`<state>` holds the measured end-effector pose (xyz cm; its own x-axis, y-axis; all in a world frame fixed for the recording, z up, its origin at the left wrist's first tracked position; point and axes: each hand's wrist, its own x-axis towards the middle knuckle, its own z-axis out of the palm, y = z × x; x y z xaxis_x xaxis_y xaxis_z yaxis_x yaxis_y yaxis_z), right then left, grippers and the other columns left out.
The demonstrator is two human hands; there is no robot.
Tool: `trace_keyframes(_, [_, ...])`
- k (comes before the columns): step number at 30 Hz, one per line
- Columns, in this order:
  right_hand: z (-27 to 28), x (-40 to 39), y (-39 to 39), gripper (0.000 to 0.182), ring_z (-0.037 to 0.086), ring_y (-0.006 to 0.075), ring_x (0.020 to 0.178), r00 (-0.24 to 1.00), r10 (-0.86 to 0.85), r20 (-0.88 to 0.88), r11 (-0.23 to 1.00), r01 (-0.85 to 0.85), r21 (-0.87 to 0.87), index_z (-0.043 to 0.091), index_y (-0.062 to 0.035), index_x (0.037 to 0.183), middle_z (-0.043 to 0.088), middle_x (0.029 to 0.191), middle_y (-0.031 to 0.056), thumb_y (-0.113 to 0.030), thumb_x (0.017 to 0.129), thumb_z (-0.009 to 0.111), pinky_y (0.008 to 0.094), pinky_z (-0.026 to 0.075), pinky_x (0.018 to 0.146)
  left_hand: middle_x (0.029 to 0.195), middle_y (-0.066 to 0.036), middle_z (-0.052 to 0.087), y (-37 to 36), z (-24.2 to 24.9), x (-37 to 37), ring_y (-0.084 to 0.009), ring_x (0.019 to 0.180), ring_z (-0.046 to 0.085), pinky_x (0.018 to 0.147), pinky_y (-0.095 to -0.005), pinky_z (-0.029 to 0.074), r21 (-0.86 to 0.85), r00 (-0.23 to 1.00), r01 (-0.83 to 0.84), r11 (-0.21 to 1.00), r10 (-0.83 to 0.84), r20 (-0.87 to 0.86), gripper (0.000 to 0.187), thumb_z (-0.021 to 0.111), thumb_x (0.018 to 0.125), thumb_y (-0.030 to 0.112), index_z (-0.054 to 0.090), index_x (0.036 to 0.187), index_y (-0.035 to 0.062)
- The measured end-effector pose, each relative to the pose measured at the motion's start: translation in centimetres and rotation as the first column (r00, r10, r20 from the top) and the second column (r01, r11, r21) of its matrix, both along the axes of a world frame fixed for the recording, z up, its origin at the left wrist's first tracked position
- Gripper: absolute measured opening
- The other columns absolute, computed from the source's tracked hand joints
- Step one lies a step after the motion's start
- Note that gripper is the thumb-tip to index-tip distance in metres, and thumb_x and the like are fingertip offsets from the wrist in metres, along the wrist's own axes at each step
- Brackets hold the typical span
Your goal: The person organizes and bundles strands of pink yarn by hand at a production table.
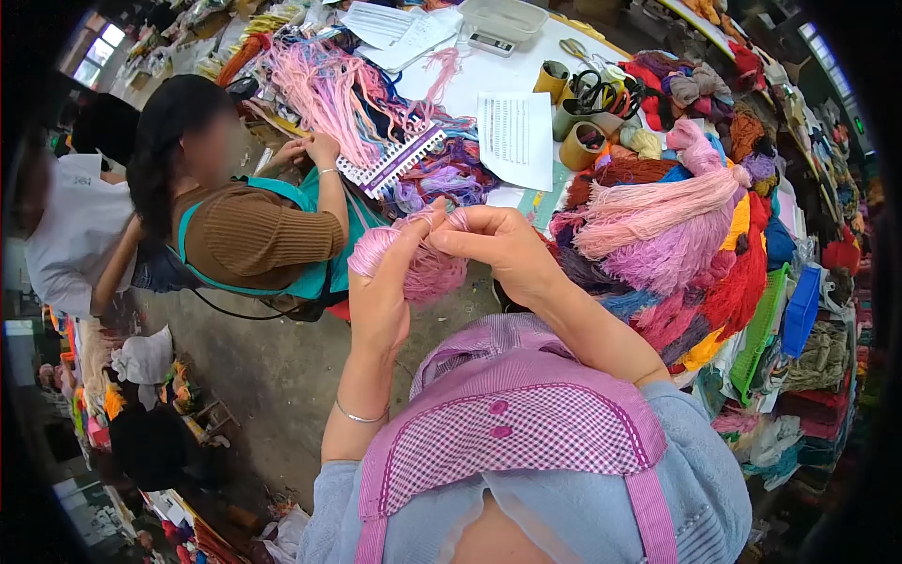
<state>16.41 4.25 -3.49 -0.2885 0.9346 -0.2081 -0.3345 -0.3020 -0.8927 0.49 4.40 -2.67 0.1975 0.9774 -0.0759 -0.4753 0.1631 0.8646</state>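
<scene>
In front of my chest, a skein of shiny pink thread (440, 273) hangs from my left hand (383, 299), which is closed round it. My right hand (503, 246) pinches at the top of the same skein, its thumb and forefinger pressed together close to my left fingertips. Strands loop over the fingers of both hands. A thread card with a white, notched edge (399, 162) lies on the table just beyond my hands. To the right is a heap of pink and lilac hanks (658, 226).
A co-worker in a brown top (272, 230) works at the table on the left; another person in white (75, 226) is behind. Printed sheets (515, 141), cardboard tubes (583, 146), black-handled scissors (590, 91) and a clear tub (507, 19) stand on the table. Green (759, 334) and blue baskets (801, 310) are right.
</scene>
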Motion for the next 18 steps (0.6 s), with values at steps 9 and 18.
trace_keyframes(9, [-0.6, -0.1, 0.3, 0.016, 0.058, 0.0076, 0.084, 0.998, 0.013, 0.060, 0.999, -0.015, 0.042, 0.068, 0.0001, 0.096, 0.065, 0.089, 0.0013, -0.011, 0.085, 0.066, 0.0235, 0.044, 0.079, 0.112, -0.019, 0.064, 0.1, 0.1, 0.2, -0.0253, 0.108, 0.060, 0.094, -0.0338, 0.046, 0.036, 0.995, -0.026, 0.999, 0.029, -0.091, 0.025, 0.052, 0.092, 0.008, 0.064, 0.106, -0.0083])
trace_keyframes(18, [-1.5, 0.4, 1.2, 0.018, 0.059, 0.0100, 0.083, 0.980, -0.001, -0.201, 0.999, -0.009, -0.048, 0.068, 0.0000, 0.098, 0.065, 0.088, 0.0033, -0.011, 0.084, 0.067, 0.0244, 0.045, 0.079, 0.108, -0.017, 0.065, 0.6, -1.0, -0.4, -0.0207, 0.102, 0.063, 0.089, -0.0308, 0.049, -0.133, 0.998, -0.021, 0.991, 0.029, 0.053, 0.030, 0.050, 0.094, 0.013, 0.062, 0.109, -0.0103])
